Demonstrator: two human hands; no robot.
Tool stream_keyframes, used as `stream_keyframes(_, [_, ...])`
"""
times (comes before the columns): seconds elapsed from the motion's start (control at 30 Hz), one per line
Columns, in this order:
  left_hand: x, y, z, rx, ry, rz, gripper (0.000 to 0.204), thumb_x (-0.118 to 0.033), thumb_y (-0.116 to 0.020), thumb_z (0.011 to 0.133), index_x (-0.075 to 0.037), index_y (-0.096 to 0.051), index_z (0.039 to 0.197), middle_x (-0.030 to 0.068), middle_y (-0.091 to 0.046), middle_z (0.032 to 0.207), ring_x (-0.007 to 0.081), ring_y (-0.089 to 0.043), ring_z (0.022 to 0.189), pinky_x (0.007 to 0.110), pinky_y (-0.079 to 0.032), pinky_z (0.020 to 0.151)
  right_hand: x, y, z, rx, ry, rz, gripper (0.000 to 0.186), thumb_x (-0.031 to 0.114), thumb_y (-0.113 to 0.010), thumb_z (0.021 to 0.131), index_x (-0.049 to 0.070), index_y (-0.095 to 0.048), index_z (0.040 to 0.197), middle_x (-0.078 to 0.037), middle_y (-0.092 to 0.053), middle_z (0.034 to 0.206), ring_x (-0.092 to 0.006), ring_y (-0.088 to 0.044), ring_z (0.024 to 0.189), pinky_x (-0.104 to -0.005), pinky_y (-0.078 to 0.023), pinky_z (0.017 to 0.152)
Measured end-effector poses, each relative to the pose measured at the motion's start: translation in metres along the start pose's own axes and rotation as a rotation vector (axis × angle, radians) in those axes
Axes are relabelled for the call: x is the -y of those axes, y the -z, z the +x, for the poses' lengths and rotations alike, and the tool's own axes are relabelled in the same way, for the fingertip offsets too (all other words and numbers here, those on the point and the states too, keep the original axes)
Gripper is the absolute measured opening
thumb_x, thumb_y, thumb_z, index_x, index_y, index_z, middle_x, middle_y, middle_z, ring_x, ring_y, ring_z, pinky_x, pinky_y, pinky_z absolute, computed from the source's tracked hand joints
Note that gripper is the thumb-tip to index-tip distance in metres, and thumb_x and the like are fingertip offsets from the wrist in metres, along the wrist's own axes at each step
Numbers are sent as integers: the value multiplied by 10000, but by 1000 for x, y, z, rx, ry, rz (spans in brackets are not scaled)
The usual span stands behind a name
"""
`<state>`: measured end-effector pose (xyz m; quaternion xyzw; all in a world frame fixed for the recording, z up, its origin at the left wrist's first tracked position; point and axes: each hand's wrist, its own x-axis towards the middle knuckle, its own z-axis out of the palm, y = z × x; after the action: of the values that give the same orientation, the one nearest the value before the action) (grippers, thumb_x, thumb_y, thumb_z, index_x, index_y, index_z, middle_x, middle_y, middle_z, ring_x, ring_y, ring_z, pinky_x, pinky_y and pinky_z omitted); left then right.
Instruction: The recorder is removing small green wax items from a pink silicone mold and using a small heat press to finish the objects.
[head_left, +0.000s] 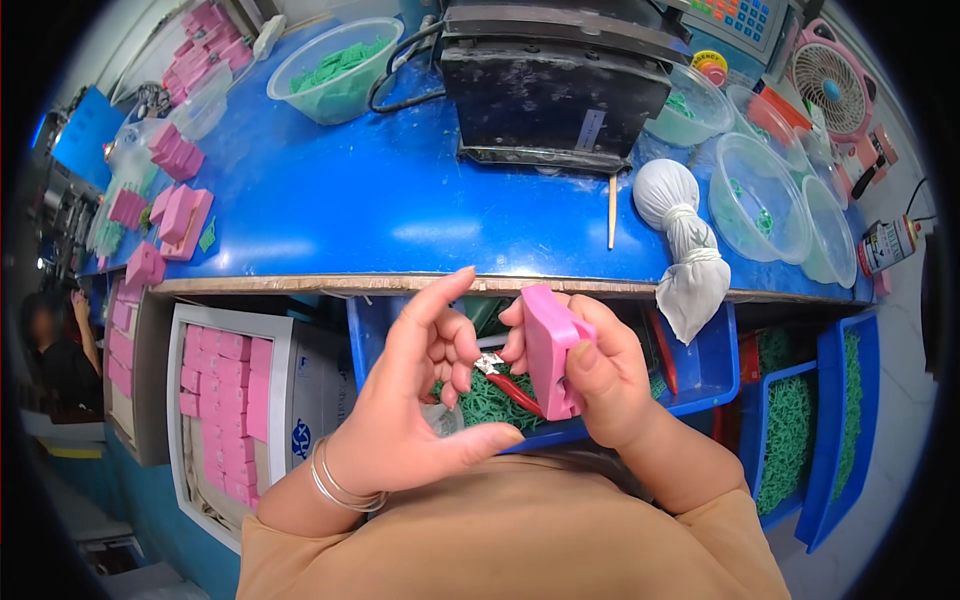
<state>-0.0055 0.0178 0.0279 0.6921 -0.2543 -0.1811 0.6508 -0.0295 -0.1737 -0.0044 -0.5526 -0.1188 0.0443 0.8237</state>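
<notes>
My right hand (606,375) grips a notched pink block (552,350), which looks like a rubber mould, held upright above a blue bin. My left hand (415,375) is open beside it, fingers spread and curved, with nothing in its palm. Beneath the hands, the blue bin (715,370) contains green stringy pieces (490,405). A red-handled tool (515,393) with a silvery end lies in there, partly hidden by the hands and the block. A second red handle (663,355) rests at the bin's right side.
A black machine (555,100) stands on the blue table (350,210). Right of it are a tied white cloth bag (680,215), plastic bowls (755,200) and a pink fan (832,85). More pink blocks (180,222) sit at left and in a box (225,400). A person (62,345) is at far left.
</notes>
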Motion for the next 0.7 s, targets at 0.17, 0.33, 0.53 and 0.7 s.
stream_keyframes(0.17, [6, 2, 2, 8, -31, -103, 893, -131, -737, 700, -48, -184, 1397, 27, -427, 874, 89, -417, 766, 217, -353, 688, -7, 1, -2, -28, 14, -62, 415, 340, -434, 955, -30, -516, 1125, -114, -526, 1086, -173, -497, 948, -311, -391, 855])
stream_keyframes(0.33, [-1, -5, 8, 73, -106, 99, 796, -100, -661, 754, -13, -178, 1381, 48, -477, 749, 113, -478, 688, 260, -403, 620, -4, -6, -1, 9, 71, -68, 422, 318, -372, 971, -44, -522, 1127, -158, -509, 1153, -236, -480, 1057, -343, -358, 922])
stream_keyframes(0.53, [2, -12, 9, -127, -202, 396, 568, -38, -544, 769, 21, -321, 1288, 144, -586, 833, 232, -593, 641, 306, -473, 595, -9, -12, 0, -41, 162, -212, 472, 346, -371, 970, -60, -499, 1173, -152, -518, 1152, -207, -504, 998, -324, -377, 892])
stream_keyframes(0.7, [9, -1, 4, -229, -231, 93, 413, -7, -467, 792, 30, -392, 1196, 146, -581, 978, 158, -597, 779, 288, -487, 689, 4, -11, 0, -72, -76, 145, 526, 406, -355, 963, -41, -452, 1223, -145, -553, 1154, -201, -545, 1038, -314, -399, 912])
